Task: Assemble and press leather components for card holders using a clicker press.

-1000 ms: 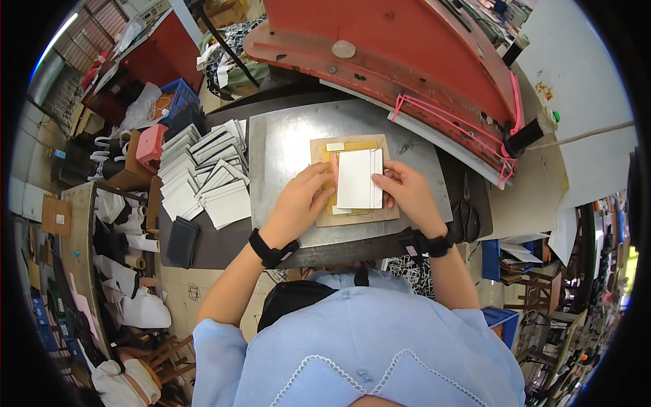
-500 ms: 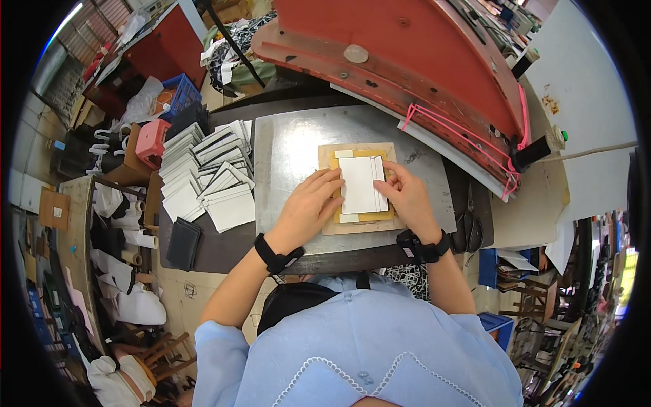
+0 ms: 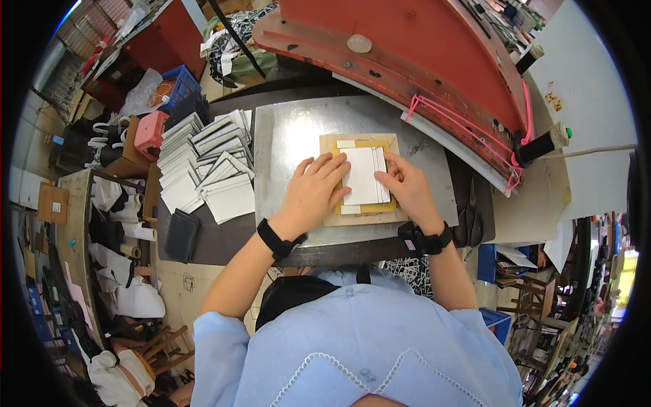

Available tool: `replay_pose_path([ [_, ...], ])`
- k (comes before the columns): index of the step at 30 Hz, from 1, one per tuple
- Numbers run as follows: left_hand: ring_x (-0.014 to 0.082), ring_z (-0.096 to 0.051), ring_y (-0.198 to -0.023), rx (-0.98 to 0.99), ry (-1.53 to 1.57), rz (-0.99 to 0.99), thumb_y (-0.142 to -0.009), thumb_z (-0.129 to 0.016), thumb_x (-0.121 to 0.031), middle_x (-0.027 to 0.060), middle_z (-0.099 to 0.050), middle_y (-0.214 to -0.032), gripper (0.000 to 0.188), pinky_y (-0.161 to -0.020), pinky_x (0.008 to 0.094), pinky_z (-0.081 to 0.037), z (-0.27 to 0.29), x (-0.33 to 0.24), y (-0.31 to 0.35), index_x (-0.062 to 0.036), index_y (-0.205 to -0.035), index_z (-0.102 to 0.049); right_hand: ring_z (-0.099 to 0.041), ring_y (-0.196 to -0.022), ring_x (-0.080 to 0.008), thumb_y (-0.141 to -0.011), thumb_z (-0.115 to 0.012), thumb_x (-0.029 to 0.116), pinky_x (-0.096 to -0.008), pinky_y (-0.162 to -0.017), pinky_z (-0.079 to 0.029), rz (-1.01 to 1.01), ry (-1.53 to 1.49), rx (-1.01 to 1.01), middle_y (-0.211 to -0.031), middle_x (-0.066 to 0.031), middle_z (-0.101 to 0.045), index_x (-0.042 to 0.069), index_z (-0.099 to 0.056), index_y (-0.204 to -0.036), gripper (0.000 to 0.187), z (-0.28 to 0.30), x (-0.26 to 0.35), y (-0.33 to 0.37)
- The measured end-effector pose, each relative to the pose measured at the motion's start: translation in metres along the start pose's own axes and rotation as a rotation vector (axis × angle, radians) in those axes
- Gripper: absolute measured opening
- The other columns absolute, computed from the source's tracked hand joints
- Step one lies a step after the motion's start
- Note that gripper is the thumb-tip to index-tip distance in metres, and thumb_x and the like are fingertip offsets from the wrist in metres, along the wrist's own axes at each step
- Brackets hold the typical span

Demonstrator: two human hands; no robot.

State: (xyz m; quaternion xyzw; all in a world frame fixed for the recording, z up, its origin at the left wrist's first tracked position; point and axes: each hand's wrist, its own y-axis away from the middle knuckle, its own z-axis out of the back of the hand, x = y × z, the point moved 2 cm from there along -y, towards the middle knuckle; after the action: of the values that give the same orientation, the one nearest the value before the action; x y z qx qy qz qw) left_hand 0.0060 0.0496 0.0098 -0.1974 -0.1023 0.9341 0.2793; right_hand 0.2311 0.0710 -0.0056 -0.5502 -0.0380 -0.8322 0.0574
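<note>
A white rectangular panel [image 3: 361, 178] with thin lines along its right side lies on a yellow jig [image 3: 377, 209], which sits on a pale square board [image 3: 366, 221]. My left hand [image 3: 308, 192] rests open, fingers stretched, with its fingertips on the panel's left edge. At the panel's right edge, my right hand [image 3: 411, 192] pinches with thumb and forefinger; the thumb lies on the panel's face. The board stands on a shiny metal plate [image 3: 285, 132]. To the left are heaps of similar white panels [image 3: 234, 198] with dark edges.
A big red machine arm [image 3: 393, 30] reaches over the table's far right, with pink cord [image 3: 461, 136] strung along it and a black handle [image 3: 539, 148]. Scissors [image 3: 468, 227] lie by the plate's right edge. A stack of dark pieces [image 3: 183, 235] sits at the table's left front.
My left fingers have spread and flattened a little over the panel's left edge. My right hand stays at the right edge. The whole view has shifted slightly.
</note>
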Motion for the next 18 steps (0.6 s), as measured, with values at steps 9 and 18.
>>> replay_pose_path([
  [9,0.0265,-0.044,-0.135,0.036,-0.047,-0.006,-0.092,-0.064,-0.031,0.0059,-0.052,-0.144,0.045,-0.115,0.0469,-0.029,0.002,0.005,0.000,-0.0101,-0.132,-0.058,-0.055,-0.063,-0.0140,-0.086,-0.072,0.024,-0.0299,-0.060,-0.045,-0.002,0.097,0.006,-0.073,-0.0054,-0.059,-0.003,-0.055,-0.134,0.057,0.002,0.018,0.011],
  [18,0.0283,-0.043,-0.137,0.059,0.010,-0.054,-0.093,-0.063,-0.027,0.0106,-0.049,-0.146,0.046,-0.113,0.0444,-0.032,0.004,0.004,-0.006,-0.0031,-0.132,-0.056,-0.050,-0.063,-0.0092,-0.086,-0.073,0.019,-0.0256,-0.060,-0.043,-0.008,0.003,-0.053,-0.072,-0.0008,-0.056,-0.003,-0.056,-0.134,0.056,-0.006,0.003,0.010],
])
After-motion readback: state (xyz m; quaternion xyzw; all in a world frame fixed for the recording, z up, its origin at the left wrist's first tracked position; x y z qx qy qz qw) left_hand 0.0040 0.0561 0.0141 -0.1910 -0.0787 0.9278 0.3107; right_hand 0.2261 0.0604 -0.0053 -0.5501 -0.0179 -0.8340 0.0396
